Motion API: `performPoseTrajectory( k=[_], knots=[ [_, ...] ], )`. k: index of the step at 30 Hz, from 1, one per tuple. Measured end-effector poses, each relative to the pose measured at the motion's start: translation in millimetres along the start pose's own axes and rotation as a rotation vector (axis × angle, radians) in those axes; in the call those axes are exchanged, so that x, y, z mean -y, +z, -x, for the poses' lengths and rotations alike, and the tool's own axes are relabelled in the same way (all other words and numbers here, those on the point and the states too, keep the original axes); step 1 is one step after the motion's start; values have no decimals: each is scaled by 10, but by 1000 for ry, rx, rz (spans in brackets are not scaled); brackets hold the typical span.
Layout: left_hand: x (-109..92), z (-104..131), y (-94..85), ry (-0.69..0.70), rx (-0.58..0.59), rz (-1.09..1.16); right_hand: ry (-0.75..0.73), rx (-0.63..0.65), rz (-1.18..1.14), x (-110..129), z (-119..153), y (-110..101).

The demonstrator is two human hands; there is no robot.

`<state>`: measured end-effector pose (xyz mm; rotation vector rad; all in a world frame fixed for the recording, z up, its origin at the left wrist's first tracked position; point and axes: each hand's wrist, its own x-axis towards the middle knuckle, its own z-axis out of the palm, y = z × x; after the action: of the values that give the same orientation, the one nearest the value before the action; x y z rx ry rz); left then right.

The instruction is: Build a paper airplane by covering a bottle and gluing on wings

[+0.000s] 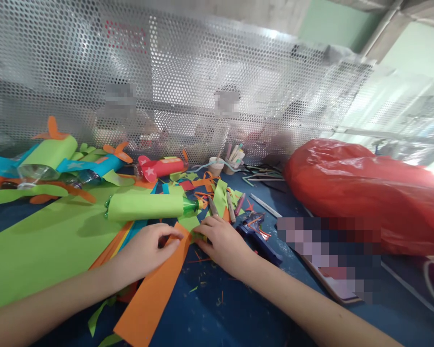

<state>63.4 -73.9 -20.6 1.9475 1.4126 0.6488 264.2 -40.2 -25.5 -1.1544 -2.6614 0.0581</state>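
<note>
An orange paper strip point(157, 294) slants over the blue table in front of me. My left hand point(152, 248) pinches its upper part between thumb and fingers. Just right of the strip's top end is my right hand point(220, 241), its fingers bent and drawn together near green paper; whatever lies between its fingertips is too small to tell. Beyond both hands a bottle wrapped in lime green paper point(144, 206) lies on its side, its neck pointing right. A large green sheet point(39, 250) spreads at the left.
Paper-wrapped bottle models point(48, 154) stand at the back left. Cups of markers point(216, 166), paper scraps, pens and a dark blue tool point(262, 241) lie ahead and right. A phone point(342, 284) and large red plastic bag point(350, 193) are at the right. Perforated metal point(188, 62) rises behind.
</note>
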Motion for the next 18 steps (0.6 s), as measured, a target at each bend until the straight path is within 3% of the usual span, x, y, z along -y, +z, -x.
performPoseTrajectory(
  k=[7, 14, 18],
  knots=[
    [-42, -15, -92, 58, -35, -224, -10, -10, -7, 18, 2, 21],
    [78, -77, -154, 70, -38, -363, -12, -22, 42, 45, 10, 16],
    [141, -94, -172, 79, -103, -421, 22, -42, 78, 103, 23, -36]
  ],
)
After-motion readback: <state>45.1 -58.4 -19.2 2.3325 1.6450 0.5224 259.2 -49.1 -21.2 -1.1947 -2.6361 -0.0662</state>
